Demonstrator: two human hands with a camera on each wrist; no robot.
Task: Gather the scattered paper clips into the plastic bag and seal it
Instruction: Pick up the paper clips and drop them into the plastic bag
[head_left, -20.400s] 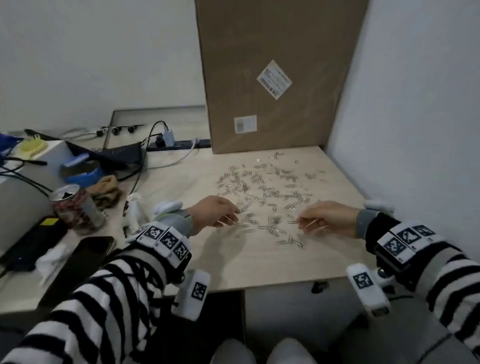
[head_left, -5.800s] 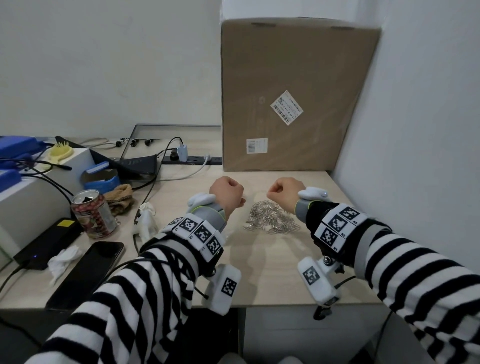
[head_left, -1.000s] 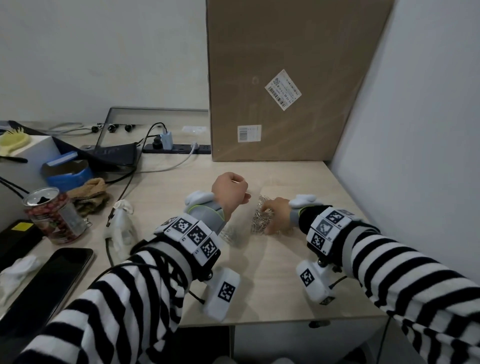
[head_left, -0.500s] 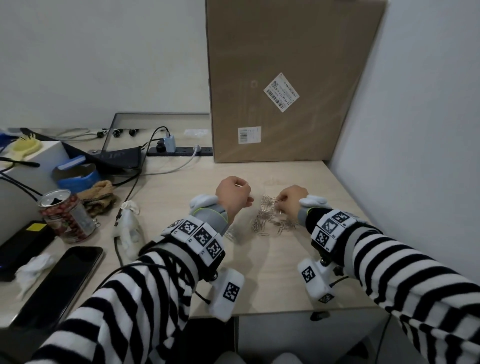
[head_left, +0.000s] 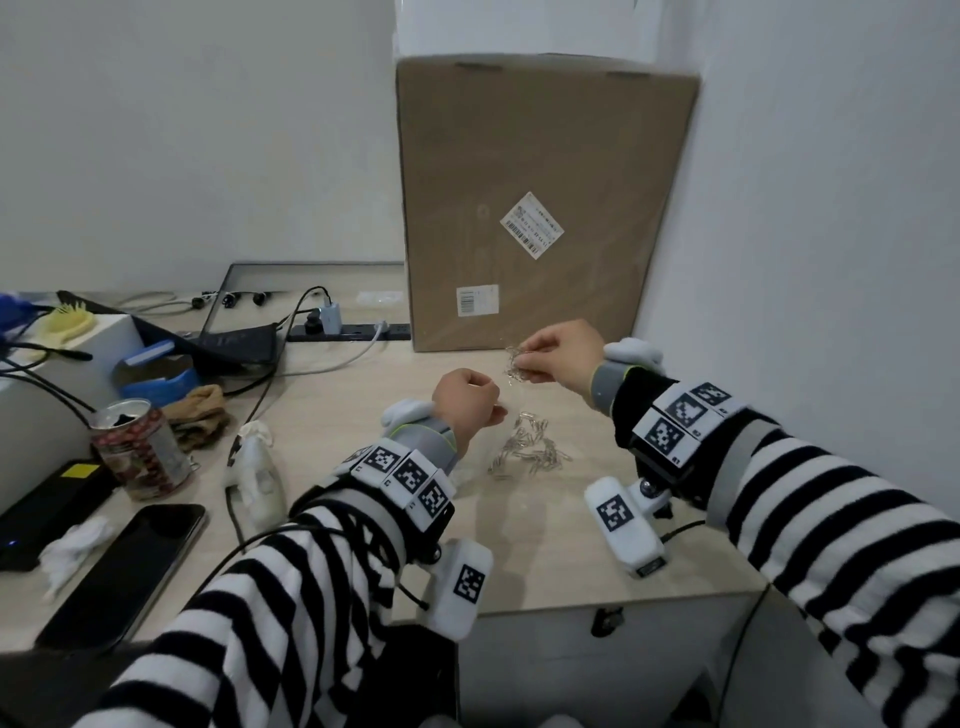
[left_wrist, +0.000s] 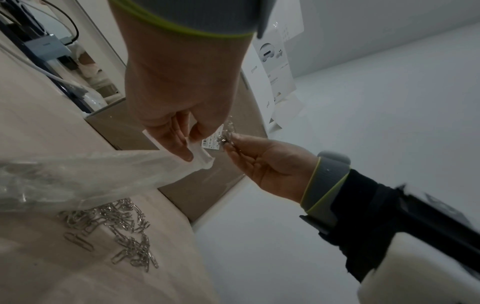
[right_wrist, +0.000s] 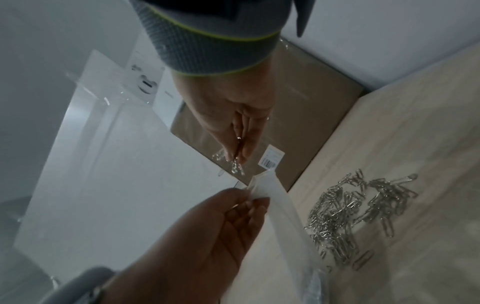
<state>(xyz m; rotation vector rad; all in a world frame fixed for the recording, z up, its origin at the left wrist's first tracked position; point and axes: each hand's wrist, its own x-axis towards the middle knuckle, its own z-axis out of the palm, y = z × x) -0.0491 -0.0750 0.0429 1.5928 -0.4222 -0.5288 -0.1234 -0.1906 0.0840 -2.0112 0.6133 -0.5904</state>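
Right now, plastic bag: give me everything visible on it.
The plastic bag is thin, clear, crinkled film with a whitish band along its mouth. The left hand pinches that band and holds it up, while the body sags to the table beside the loose paper clip pile. Some clips seem to show through the film. The mouth is unsealed; the right hand holds clips near it.

From your head view the plastic bag (head_left: 470, 462) is nearly invisible behind your left hand (head_left: 464, 402). Its lower part runs off the edge in both wrist views. How many clips (head_left: 515, 364) your right hand (head_left: 563, 358) pinches is unreadable.
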